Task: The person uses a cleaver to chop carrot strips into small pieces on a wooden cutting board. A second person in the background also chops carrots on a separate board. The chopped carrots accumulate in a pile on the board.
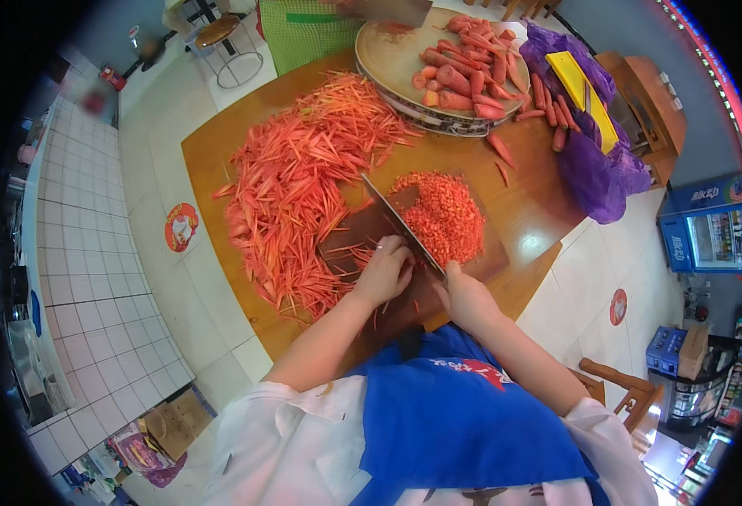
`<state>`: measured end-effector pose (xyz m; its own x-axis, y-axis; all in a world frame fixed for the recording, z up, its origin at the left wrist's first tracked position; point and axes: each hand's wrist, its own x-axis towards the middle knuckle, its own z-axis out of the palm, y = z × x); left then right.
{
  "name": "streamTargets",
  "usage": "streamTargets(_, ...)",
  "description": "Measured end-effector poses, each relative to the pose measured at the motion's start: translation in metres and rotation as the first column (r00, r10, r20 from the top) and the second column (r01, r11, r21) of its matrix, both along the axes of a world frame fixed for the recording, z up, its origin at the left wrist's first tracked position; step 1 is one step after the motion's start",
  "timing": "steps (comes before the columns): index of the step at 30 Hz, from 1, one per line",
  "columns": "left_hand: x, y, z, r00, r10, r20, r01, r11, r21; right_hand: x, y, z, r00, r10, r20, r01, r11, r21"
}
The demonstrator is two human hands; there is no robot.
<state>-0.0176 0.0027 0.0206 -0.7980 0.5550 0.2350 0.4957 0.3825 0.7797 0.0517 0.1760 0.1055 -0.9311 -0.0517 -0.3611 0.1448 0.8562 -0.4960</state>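
Observation:
My right hand (467, 295) is closed around the handle of a cleaver (402, 224), whose blade stands edge-down over a dark cutting board (494, 243). My left hand (386, 271) rests on the board close to the left face of the blade, fingers curled over carrot shreds (361, 256) that are partly hidden. Right of the blade lies a mound of finely chopped carrot (445, 218). A large heap of carrot strips (295, 183) spreads over the table's left part and onto the board's edge.
A round board (396, 69) with peeled carrots (456, 79) stands at the table's (535, 183) far side. Another person's hand (344, 5) is by a second cleaver (396, 11) there. A yellow slicer (583, 101) lies on purple plastic bags (598, 174) at the right.

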Motion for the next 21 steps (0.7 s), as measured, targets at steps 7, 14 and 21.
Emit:
streamTargets(7,0.007,-0.004,-0.011,0.996,-0.002,-0.094,0.01,0.996,0.087,-0.013,0.007,0.017,0.996,0.073,-0.051,-0.072,0.997,0.027)
streamTargets(14,0.004,-0.005,-0.011,0.998,-0.012,-0.056,0.016,0.997,0.079,0.002,0.004,-0.009,0.999,0.013,-0.034,-0.014,0.999,-0.041)
streamTargets(21,0.006,-0.009,-0.004,1.0,-0.031,-0.006,0.031,0.999,-0.008,0.008,-0.006,-0.01,0.999,-0.025,-0.031,0.023,0.997,-0.073)
